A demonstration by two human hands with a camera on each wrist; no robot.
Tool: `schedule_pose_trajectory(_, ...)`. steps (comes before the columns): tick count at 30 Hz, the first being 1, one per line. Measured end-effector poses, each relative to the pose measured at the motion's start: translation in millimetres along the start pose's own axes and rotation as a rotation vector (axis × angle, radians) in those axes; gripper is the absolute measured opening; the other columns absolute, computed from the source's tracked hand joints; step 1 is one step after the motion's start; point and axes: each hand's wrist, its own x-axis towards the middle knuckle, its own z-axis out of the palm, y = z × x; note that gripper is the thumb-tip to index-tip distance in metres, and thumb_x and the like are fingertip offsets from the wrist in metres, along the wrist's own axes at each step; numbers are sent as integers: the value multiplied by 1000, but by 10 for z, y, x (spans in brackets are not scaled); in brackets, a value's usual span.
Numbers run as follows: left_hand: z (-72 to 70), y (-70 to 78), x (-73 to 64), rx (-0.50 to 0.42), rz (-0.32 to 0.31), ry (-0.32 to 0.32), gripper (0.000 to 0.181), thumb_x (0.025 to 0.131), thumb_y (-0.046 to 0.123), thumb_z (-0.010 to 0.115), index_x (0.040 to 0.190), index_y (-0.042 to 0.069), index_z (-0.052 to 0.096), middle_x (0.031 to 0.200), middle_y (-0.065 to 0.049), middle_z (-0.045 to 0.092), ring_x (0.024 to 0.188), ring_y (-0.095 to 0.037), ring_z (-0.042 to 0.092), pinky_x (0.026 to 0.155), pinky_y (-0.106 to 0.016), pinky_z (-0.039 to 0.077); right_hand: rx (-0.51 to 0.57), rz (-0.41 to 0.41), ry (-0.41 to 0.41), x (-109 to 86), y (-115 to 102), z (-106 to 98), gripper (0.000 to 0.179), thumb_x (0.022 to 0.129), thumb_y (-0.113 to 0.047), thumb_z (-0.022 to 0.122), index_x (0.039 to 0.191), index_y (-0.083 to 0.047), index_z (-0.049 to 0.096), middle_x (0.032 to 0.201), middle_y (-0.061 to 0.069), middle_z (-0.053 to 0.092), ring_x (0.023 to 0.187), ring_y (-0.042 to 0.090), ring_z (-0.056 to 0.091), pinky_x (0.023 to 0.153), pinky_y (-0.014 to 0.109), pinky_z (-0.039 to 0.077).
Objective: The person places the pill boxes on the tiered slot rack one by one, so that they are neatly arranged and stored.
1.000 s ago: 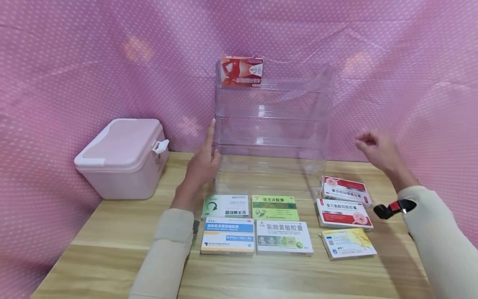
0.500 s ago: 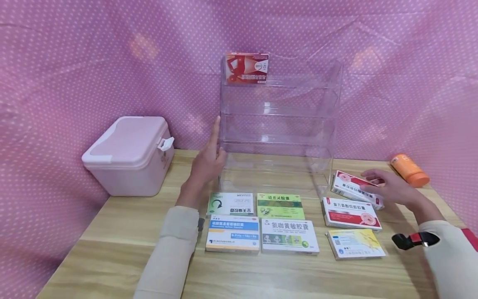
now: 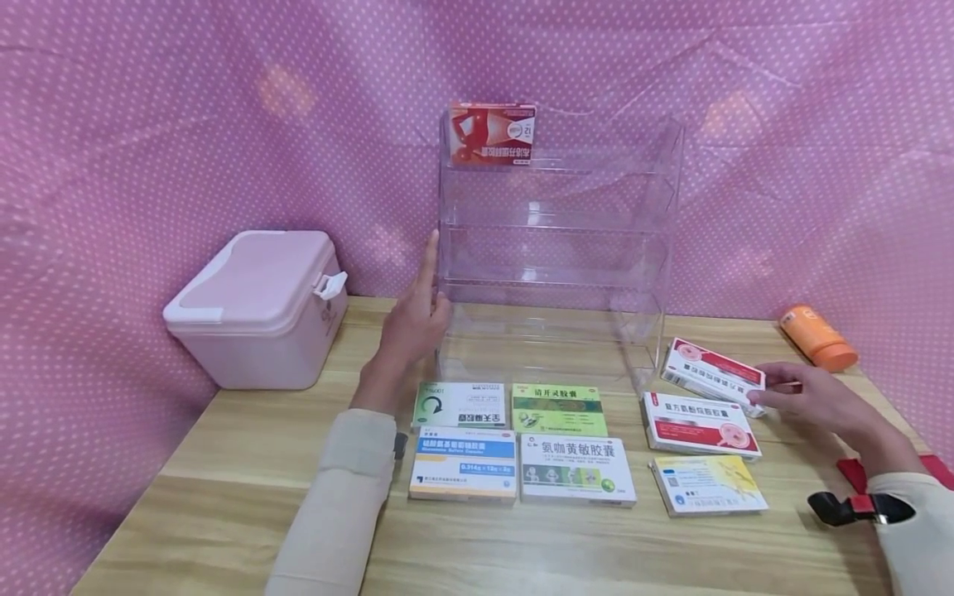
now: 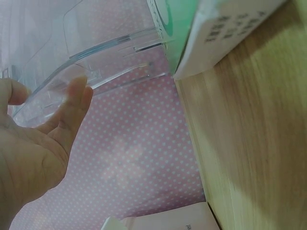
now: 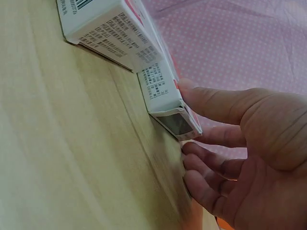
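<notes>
My left hand (image 3: pixel 413 327) rests against the left side of a clear stepped display rack (image 3: pixel 559 281), index finger pointing up along it. The left wrist view shows those fingers (image 4: pixel 79 96) extended at the panel's edge. At the right, my right hand (image 3: pixel 812 406) pinches the right end of a red and white medicine box (image 3: pixel 711 368), which lies slanted beside the rack. In the right wrist view, the thumb (image 5: pixel 211 98) is on its face and fingers reach behind its end. A second red and white medicine box (image 3: pixel 701 424) lies just in front.
A red medicine box (image 3: pixel 492 135) stands on the rack's top tier. In front of the rack lie several medicine boxes, including a green one (image 3: pixel 559 410) and a yellow and white one (image 3: pixel 708 486). A pink lidded case (image 3: pixel 253 314) sits left; an orange bottle (image 3: pixel 816 338) lies back right.
My right hand has come down from the air beside the rack to the rear red and white box and shifted to its right end. The left hand stays at the rack.
</notes>
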Motion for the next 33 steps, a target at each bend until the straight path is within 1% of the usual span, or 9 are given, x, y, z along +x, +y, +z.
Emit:
schedule_pose_trajectory(2, -3, 6, 0, 0, -6, -2, 90, 105, 21, 45, 170, 50, -9, 175, -8, 37, 66, -26, 47, 60, -41, 43, 6, -1, -2, -3, 6, 8, 75, 104, -35, 70, 152, 16, 44, 129, 31, 66, 108, 30, 62, 75, 21, 48)
schedule_pose_trajectory(5, -6, 9, 0, 1, -8, -8, 90, 105, 22, 45, 170, 50, -10, 176, -7, 35, 66, -27, 47, 61, -41, 44, 21, 3, 1, -7, 21, 21, 73, 105, -33, 69, 152, 16, 43, 130, 34, 65, 109, 31, 62, 75, 19, 48)
schedule_pose_trajectory(7, -9, 12, 2, 0, -8, -7, 90, 105, 21, 45, 170, 49, -9, 175, -8, 37, 67, -27, 48, 62, -42, 44, 41, 1, 4, -10, 29, 31, 71, 106, -30, 68, 152, 16, 41, 133, 37, 63, 110, 31, 63, 75, 19, 48)
schedule_pose_trajectory(13, -15, 16, 1, 2, -14, -9, 89, 105, 21, 46, 171, 48, -8, 174, -8, 38, 68, -27, 48, 62, -41, 45, 92, -4, 16, -17, 19, 49, 69, 106, -27, 68, 153, 11, 36, 136, 42, 58, 115, 42, 63, 76, 20, 51)
schedule_pose_trajectory(17, -14, 16, -5, -5, -13, -12, 89, 105, 22, 45, 171, 49, -9, 176, -7, 34, 65, -26, 47, 60, -41, 44, 114, 6, 21, -22, 1, 43, 73, 105, -28, 70, 155, 10, 32, 134, 41, 61, 114, 41, 67, 77, 21, 52)
schedule_pose_trajectory(22, -15, 2, -4, -15, -13, -12, 89, 105, 21, 45, 171, 49, -9, 178, -6, 32, 65, -26, 46, 60, -40, 44, 145, 27, 31, -35, -2, 30, 77, 105, -31, 70, 158, 8, 29, 136, 41, 60, 116, 42, 67, 77, 26, 54)
schedule_pose_trajectory(27, -6, -1, -3, -29, -11, -10, 89, 105, 22, 45, 170, 50, -9, 179, -5, 28, 66, -26, 47, 60, -41, 45, 184, 31, 43, -48, 24, 32, 79, 104, -30, 71, 161, 5, 29, 138, 40, 59, 112, 33, 68, 77, 27, 59)
schedule_pose_trajectory(30, 3, -9, 2, -32, -4, -8, 89, 105, 21, 45, 171, 49, -8, 179, -6, 28, 65, -25, 46, 60, -41, 44, 197, 35, 46, -63, 43, 26, 82, 103, -31, 72, 163, 3, 28, 140, 40, 58, 112, 28, 67, 78, 27, 58)
schedule_pose_trajectory(33, 9, -16, 7, -35, 2, -4, 89, 105, 20, 45, 171, 48, -7, 178, -6, 30, 65, -25, 45, 60, -41, 44, 204, 37, 62, -81, 67, 16, 85, 102, -33, 73, 164, 4, 27, 143, 43, 55, 109, 17, 67, 78, 25, 58)
